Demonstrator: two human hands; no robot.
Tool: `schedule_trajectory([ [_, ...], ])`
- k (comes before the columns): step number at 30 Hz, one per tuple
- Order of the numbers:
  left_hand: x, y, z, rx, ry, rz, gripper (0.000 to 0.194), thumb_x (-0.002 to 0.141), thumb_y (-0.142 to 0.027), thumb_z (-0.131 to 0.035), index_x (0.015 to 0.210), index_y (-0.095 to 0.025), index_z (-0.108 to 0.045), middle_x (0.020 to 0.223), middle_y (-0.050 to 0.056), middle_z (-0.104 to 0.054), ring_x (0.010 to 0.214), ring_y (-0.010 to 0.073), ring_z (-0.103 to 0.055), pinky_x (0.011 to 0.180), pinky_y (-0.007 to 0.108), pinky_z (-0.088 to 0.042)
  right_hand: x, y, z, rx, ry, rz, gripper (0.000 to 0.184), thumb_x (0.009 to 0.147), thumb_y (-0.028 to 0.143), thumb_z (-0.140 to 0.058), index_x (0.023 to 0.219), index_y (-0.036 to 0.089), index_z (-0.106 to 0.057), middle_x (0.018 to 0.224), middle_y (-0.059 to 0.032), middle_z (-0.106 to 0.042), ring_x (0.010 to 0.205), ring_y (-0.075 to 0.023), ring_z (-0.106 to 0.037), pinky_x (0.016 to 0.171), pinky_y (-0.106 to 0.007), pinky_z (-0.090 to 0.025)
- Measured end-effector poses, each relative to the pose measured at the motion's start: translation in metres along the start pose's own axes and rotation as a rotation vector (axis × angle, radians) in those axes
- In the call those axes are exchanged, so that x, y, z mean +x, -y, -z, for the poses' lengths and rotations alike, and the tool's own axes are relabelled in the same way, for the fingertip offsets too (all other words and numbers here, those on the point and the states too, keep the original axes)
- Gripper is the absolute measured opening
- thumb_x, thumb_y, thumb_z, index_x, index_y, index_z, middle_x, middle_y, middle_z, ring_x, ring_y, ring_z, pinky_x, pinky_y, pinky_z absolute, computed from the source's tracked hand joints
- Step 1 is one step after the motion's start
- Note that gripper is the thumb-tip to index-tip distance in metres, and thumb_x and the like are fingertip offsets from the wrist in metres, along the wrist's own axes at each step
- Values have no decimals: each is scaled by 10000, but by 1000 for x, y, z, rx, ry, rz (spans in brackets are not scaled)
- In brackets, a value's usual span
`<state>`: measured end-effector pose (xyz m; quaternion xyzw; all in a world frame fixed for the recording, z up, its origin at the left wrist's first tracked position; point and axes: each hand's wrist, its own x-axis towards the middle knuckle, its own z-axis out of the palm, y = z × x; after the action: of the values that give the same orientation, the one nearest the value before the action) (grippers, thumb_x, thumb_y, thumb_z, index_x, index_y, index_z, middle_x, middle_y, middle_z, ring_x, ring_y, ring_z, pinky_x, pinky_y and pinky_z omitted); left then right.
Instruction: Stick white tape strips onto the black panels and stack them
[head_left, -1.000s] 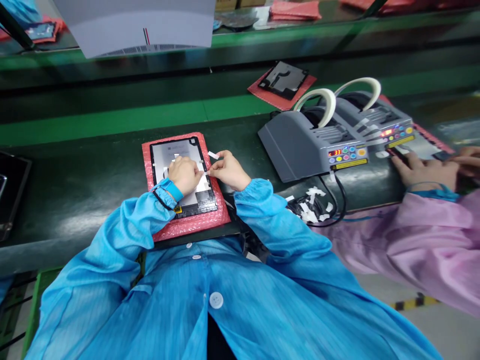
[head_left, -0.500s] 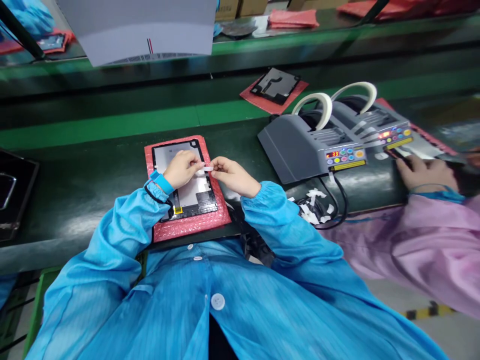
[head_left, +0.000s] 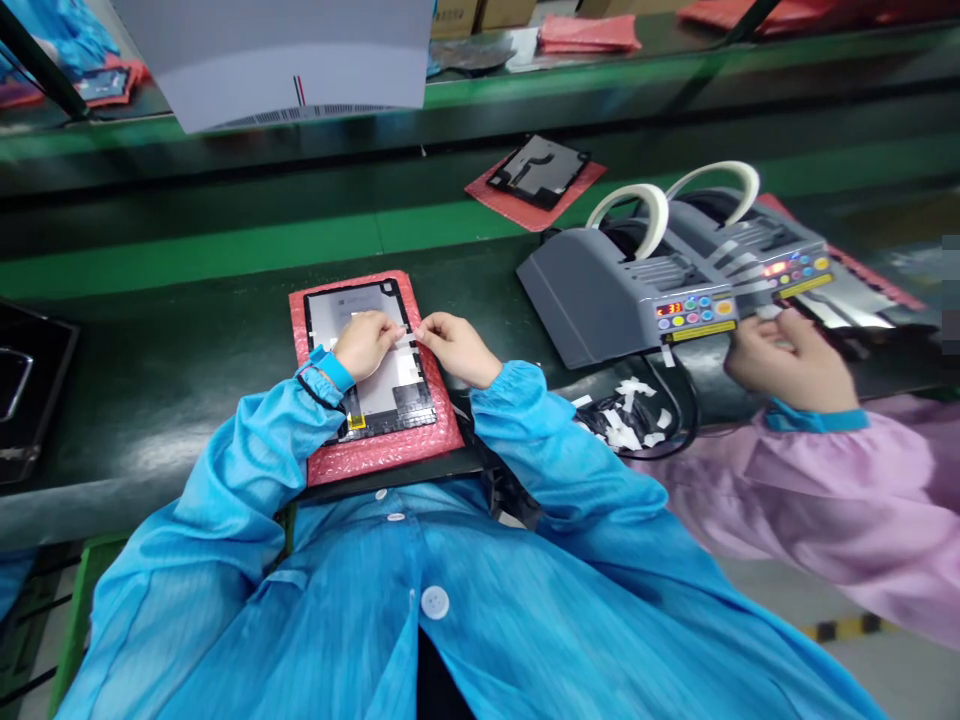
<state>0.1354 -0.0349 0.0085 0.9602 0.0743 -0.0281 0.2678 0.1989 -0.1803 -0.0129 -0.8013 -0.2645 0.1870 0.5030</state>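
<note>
An opened tablet back lies on a red bubble-wrap mat at the near edge of the dark belt. My left hand and my right hand hover over its middle, both pinching the ends of a short white tape strip stretched between them just above the panel. The fingers of both hands are curled. Blue sleeves cover my arms, and a blue band with a black cord circles my left wrist.
Two grey tape dispensers with white tape loops stand to the right. White tape scraps lie beside black cables. A co-worker's hand in a pink sleeve reaches toward the dispensers. Another tablet on a red mat sits farther back. A dark tray lies at left.
My hands have kept the tape strip between them and lowered it closer to the panel. The co-worker's hand has moved left from the far right to the dispenser front.
</note>
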Motion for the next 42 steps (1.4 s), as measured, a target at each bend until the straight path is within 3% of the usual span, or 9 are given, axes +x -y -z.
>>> schedule_trajectory([
  [6, 0, -5, -3, 195, -12, 111, 260, 882, -301, -451, 831, -153, -659, 956, 108, -652, 971, 247, -543, 862, 366, -394, 3, -1, -5, -97, -17, -14, 160, 764, 183, -517, 616, 190, -458, 613, 26, -506, 603, -116, -452, 619, -242, -353],
  [17, -3, -7, -6, 262, 3, 97, 270, 887, -307, -447, 894, -153, -668, 1006, 124, -633, 1042, 275, -507, 893, 392, -373, 3, -2, -6, -158, -6, -48, 178, 758, 178, -534, 599, 191, -456, 600, 27, -504, 587, -116, -444, 607, -245, -337],
  [24, -1, -9, -8, 250, -12, 99, 197, 842, -320, -520, 874, -163, -635, 992, 113, -626, 1038, 276, -500, 895, 393, -375, 7, -5, -7, 52, 20, -291, 242, 747, 191, -616, 554, 169, -472, 477, 58, -428, 462, -68, -360, 487, -210, -298],
  [27, -2, 6, 1, 211, -94, 120, 289, 773, -390, -603, 961, -170, -603, 1013, 101, -620, 1021, 274, -504, 888, 388, -387, 6, -9, -1, 175, 60, -397, 291, 739, 285, -676, 590, 178, -451, 435, 74, -392, 400, -50, -334, 394, -177, -256],
  [31, -29, 49, 28, 179, -312, 233, 399, 809, -456, -515, 1050, -145, -579, 1056, 120, -616, 1008, 263, -528, 919, 384, -383, -2, -8, 9, 186, 14, -459, 253, 757, 358, -674, 745, 186, -488, 533, 34, -512, 435, -85, -484, 411, -200, -405],
  [34, -62, 68, 31, 114, -224, 465, 458, 890, -453, -318, 968, -115, -617, 930, 149, -650, 933, 277, -581, 828, 365, -434, -8, -7, 6, 80, -6, -394, 216, 797, 346, -619, 900, 181, -524, 652, -26, -607, 525, -144, -578, 535, -283, -499],
  [36, -78, 67, 19, 66, -126, 473, 479, 906, -419, -269, 996, -104, -618, 945, 162, -657, 939, 275, -595, 815, 346, -448, -10, -8, 0, -34, 43, -264, 180, 796, 329, -606, 882, 176, -567, 747, -73, -657, 676, -194, -634, 672, -324, -512],
  [38, -85, 61, 5, 61, -130, 441, 467, 903, -382, -286, 1107, -81, -580, 1016, 180, -648, 975, 268, -593, 840, 339, -452, -9, -12, -8, -95, 93, -153, 158, 793, 340, -594, 807, 182, -603, 812, -83, -680, 810, -221, -644, 777, -339, -490],
  [42, -89, 74, -1, 47, -198, 429, 458, 891, -345, -314, 1181, -73, -541, 1066, 177, -643, 1000, 261, -587, 869, 353, -460, -1, -18, -35, -47, 173, -80, 227, 806, 403, -550, 757, 189, -606, 711, -52, -664, 754, -208, -631, 718, -314, -489],
])
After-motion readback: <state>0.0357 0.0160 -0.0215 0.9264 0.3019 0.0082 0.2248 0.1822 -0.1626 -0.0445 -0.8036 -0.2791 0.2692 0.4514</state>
